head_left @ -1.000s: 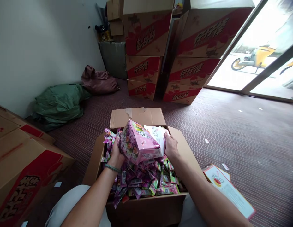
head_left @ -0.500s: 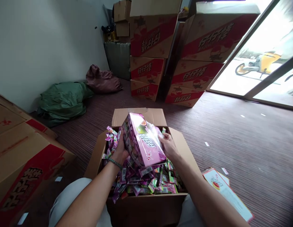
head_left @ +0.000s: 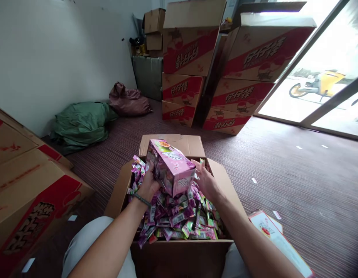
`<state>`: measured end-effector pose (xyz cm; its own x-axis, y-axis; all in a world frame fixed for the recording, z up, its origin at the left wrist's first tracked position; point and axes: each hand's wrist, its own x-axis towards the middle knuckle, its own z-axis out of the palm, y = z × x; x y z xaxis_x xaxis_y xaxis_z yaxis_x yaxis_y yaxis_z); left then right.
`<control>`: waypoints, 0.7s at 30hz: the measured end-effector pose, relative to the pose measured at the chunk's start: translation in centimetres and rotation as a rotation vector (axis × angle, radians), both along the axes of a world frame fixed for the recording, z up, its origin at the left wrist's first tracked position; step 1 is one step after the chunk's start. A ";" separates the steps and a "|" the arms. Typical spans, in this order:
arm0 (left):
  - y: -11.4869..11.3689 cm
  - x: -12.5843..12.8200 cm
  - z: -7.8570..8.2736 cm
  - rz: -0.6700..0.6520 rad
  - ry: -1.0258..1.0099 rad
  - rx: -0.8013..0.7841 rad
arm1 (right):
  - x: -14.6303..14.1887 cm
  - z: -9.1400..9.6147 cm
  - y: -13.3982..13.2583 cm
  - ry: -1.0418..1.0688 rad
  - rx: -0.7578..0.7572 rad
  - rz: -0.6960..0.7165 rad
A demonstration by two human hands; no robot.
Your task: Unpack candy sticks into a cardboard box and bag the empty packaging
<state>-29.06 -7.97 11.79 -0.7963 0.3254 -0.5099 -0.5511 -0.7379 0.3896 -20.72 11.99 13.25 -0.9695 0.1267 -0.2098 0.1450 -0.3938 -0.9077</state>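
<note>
A pink carton (head_left: 171, 166) with fruit pictures is held above an open cardboard box (head_left: 225, 181) between my knees. My left hand (head_left: 149, 185) grips the carton's left side from below, a beaded bracelet on the wrist. My right hand (head_left: 205, 181) is against the carton's right side with its fingers spread. The cardboard box is heaped with several small purple and green candy sachets (head_left: 179, 216), some spilling over its left rim.
Stacks of red-and-brown cartons (head_left: 190, 58) stand at the back, and more (head_left: 28, 193) lie to my left. A green bag (head_left: 80, 123) and a brown bag (head_left: 128, 102) rest by the wall. A flattened white-and-red pack (head_left: 280, 239) lies on the carpet to the right. Glass doors (head_left: 326, 77) are at the right.
The pink carton has turned in my hands, its long face swinging from facing me to lying more level. My right hand has slipped from its top edge to its side.
</note>
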 end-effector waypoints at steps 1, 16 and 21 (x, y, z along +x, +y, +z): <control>0.0 0.1 0.1 0.019 0.018 -0.009 | 0.6 0.0 -0.4 0.050 0.024 0.032; -1.5 0.0 4.9 0.029 0.448 -0.281 | 0.1 3.0 2.0 0.098 -0.083 -0.105; -1.4 0.6 6.0 -0.041 0.640 -0.303 | -0.3 2.3 1.8 0.149 -0.141 -0.167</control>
